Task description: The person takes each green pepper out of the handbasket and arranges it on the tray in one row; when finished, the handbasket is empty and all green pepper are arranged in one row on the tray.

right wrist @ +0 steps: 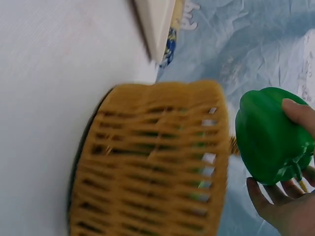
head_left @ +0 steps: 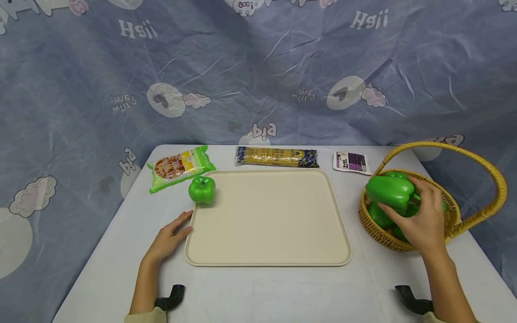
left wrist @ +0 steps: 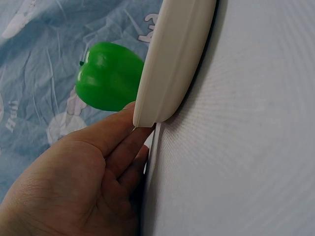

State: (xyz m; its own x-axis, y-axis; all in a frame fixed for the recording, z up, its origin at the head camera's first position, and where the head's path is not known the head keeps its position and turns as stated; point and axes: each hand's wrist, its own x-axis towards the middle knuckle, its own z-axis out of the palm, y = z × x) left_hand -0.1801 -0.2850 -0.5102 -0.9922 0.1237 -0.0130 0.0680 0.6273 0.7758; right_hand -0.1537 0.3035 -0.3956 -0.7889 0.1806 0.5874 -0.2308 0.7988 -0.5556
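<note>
White table (head_left: 282, 291) before blue cloth (head_left: 258, 67), green pepper (head_left: 388, 190) in right grip (head_left: 427, 220)

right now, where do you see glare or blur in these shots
Head view: bright highlights on the green bell pepper at the tray's far left corner; left wrist: softer glints on it; right wrist: wicker basket blurred, bell pepper in the right hand sharper.

The peppers (head_left: 389, 190) look glossy, smooth and plastic, the basket (right wrist: 157, 187) rough and woven, the tray (head_left: 266, 220) smooth and matt.
</note>
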